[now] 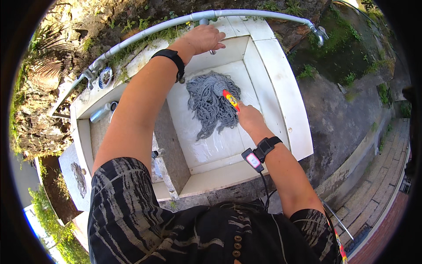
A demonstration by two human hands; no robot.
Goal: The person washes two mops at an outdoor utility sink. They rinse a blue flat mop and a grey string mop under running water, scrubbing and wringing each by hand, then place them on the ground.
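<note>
A grey string mop head (214,102) lies spread on the wet floor of a white tiled outdoor sink (280,82). My right hand (251,118) is closed around its red and yellow handle (231,100), just beside the strands. Above the sink's far wall, my left hand (206,39) is at a tap (213,52) below the pipe joint; the hand hides most of the tap, so its grip on it cannot be made out. Black straps circle both wrists, and a small device with a cable hangs by the right one.
A grey pipe (158,29) runs along the far rim to another tap (320,36) at the right. A stone divider (168,145) splits the basin. Left of it lie a bottle (100,113) and, on the rim, a small patterned dish (105,78).
</note>
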